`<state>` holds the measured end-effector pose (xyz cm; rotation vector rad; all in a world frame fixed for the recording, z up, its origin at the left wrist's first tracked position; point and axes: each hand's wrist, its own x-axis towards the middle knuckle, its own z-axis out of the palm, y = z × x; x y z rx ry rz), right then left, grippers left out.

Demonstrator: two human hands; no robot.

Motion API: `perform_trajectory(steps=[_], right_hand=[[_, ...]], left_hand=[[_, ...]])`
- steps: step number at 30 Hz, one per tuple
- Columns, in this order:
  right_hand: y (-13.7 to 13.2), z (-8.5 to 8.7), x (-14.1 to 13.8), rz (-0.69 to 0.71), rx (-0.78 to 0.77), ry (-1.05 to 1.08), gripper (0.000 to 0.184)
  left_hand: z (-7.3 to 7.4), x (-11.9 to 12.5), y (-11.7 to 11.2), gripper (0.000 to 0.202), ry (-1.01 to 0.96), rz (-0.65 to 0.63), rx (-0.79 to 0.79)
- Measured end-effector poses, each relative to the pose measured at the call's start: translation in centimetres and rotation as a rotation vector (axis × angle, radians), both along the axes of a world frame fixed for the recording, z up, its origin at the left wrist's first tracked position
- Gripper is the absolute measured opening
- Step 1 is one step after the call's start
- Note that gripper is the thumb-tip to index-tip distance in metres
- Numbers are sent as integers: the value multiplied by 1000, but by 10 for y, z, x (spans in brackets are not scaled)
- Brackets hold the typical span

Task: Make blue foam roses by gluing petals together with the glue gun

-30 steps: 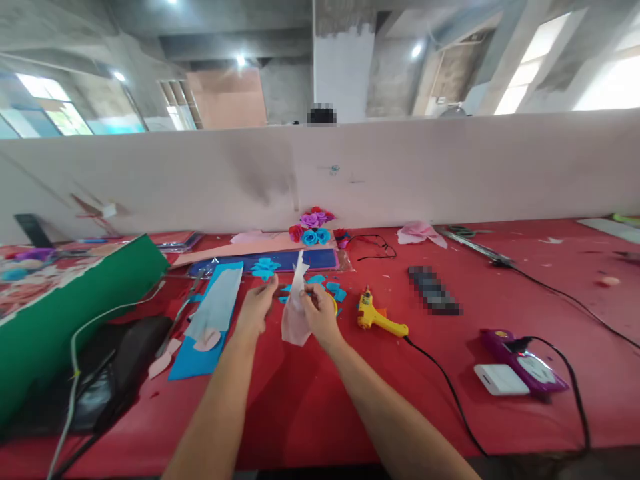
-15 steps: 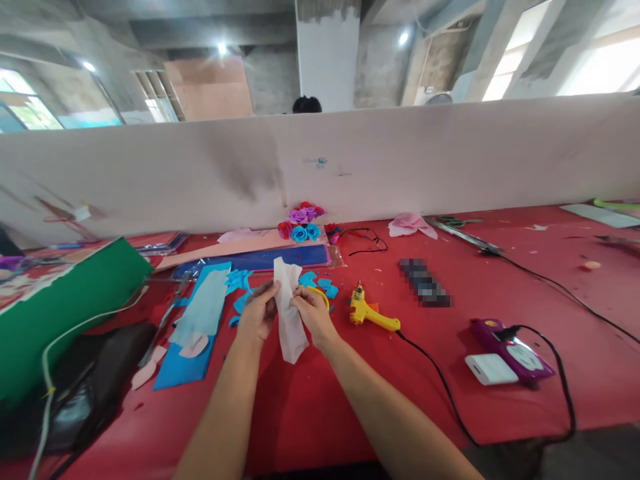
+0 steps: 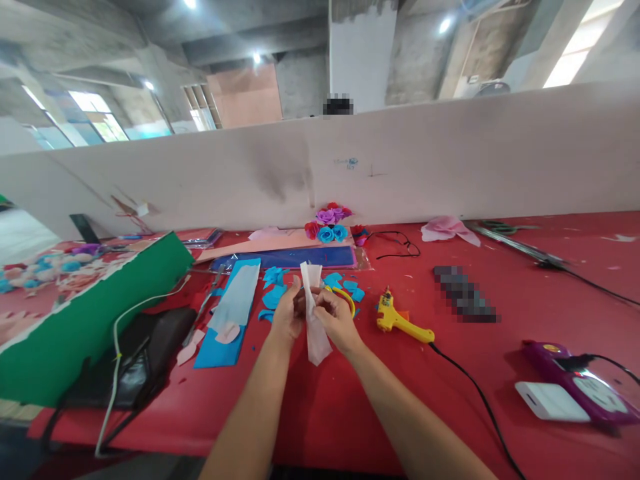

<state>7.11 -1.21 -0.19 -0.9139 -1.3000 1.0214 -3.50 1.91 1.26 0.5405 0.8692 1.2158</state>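
A strip of pale white-pink crepe paper (image 3: 317,340) is held upright between my two hands, folded lengthwise and narrow. My left hand (image 3: 290,312) is closed on its left side, thumb up. My right hand (image 3: 336,319) pinches the strip's right side near the middle. Just behind my right hand, yellow scissor handles (image 3: 349,298) show in part. Blue paper cutouts (image 3: 274,295) lie around and beyond the hands. To the right rests a yellow glue gun (image 3: 400,321) with a black cord.
Left of my hands lie blue sheets (image 3: 220,350) with pale paper on top, a black bag (image 3: 145,353) and a green board (image 3: 100,313). Paper roses (image 3: 330,223) stand near the white partition (image 3: 225,180). At right are a purple power strip (image 3: 590,393) and a white adapter (image 3: 550,401).
The view has turned left, so things sit further right. The paper strip went from spread fairly flat to folded narrower, with both hands still on it.
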Motion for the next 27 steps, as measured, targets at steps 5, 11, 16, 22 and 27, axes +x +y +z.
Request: perform_trajectory(steps=[5, 11, 16, 22, 27], right_hand=[[1, 4, 3, 2, 20, -16, 9], [2, 2, 3, -35, -35, 32, 12], [5, -1, 3, -74, -88, 63, 11], [9, -1, -1, 81, -254, 224, 25], [7, 0, 0, 142, -265, 309, 23]], left_hand=[[-1, 0, 1, 32, 10, -28, 9], [0, -2, 2, 26, 13, 65, 39], [2, -8, 4, 27, 10, 67, 89], [2, -11, 3, 25, 23, -8, 122], [0, -9, 4, 25, 30, 47, 83]])
